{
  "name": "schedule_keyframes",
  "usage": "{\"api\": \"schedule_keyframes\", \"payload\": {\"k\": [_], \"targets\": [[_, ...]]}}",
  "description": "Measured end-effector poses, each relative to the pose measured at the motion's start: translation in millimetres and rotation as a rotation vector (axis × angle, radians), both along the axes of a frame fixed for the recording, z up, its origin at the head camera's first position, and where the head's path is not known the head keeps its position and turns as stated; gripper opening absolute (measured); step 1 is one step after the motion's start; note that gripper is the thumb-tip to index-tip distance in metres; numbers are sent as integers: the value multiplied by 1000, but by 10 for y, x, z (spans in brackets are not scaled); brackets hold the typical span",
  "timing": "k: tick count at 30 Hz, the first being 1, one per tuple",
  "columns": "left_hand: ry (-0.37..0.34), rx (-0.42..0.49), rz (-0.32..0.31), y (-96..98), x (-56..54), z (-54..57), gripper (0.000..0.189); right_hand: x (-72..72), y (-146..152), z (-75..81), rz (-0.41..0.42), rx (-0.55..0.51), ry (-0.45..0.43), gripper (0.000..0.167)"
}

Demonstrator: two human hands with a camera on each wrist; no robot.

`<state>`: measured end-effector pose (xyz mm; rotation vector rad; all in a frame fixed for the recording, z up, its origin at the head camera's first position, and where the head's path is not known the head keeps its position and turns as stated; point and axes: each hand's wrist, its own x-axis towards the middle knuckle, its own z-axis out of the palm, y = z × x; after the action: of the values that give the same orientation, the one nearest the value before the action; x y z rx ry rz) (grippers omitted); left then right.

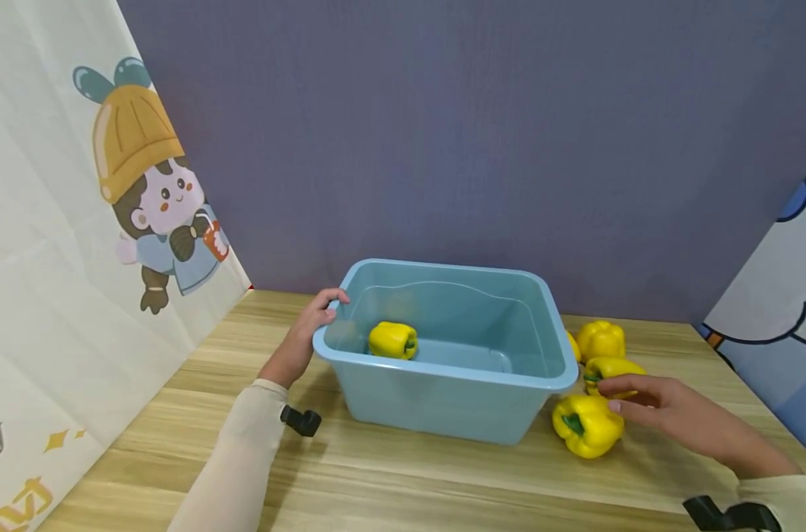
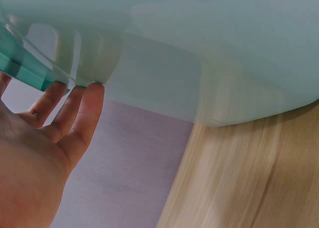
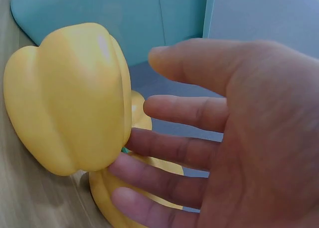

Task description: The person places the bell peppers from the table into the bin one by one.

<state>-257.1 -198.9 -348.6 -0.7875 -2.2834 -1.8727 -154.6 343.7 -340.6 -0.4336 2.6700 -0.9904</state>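
A light blue plastic bin (image 1: 436, 399) stands on the table with one yellow bell pepper (image 1: 392, 340) lying inside it. My left hand (image 1: 303, 332) grips the bin's left rim; in the left wrist view its fingers (image 2: 84, 111) meet the bin just by the rim. To the right of the bin sit several more yellow bell peppers, the nearest (image 1: 587, 426) with its green stem toward the bin. Over them hovers my right hand (image 1: 682, 410), fingers spread and holding nothing. The right wrist view shows a large pepper (image 3: 70, 101) just beyond its fingertips.
The wooden table (image 1: 389, 488) reaches back to a grey-purple panel (image 1: 442, 133). A white cloth with a cartoon figure (image 1: 163, 192) hangs on the left, and another printed cloth (image 1: 775, 318) stands at the right.
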Motion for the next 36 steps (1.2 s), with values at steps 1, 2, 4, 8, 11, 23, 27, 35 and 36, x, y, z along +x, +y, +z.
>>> {"api": "schedule_keyframes", "payload": {"k": [1, 2, 4, 8, 11, 23, 27, 35, 36], "targets": [[1, -1, 0, 0, -1, -1, 40, 0, 5, -3, 12, -4, -6, 47], [2, -2, 1, 0, -1, 0, 40, -3, 9, -3, 16, -9, -15, 47], [0, -2, 2, 3, 0, 2, 41, -5, 15, -5, 24, -14, -35, 49], [-2, 1, -5, 6, 0, 0, 42, -8, 22, -11, 55, -26, -65, 51], [0, 7, -10, 5, -4, -3, 42, -7, 30, -27, 82, -33, -65, 52], [-6, 8, -13, 3, 9, -1, 42, -17, 14, -149, 163, 21, -75, 64], [-28, 5, -19, 5, 23, 3, 43, -18, 15, -175, 158, 26, -94, 66], [-41, 8, -22, -1, 14, 3, 39, -32, 23, -198, 171, 58, -58, 65], [-41, 7, -21, -4, 13, 1, 39, -36, 22, -200, 172, 62, -54, 65]]}}
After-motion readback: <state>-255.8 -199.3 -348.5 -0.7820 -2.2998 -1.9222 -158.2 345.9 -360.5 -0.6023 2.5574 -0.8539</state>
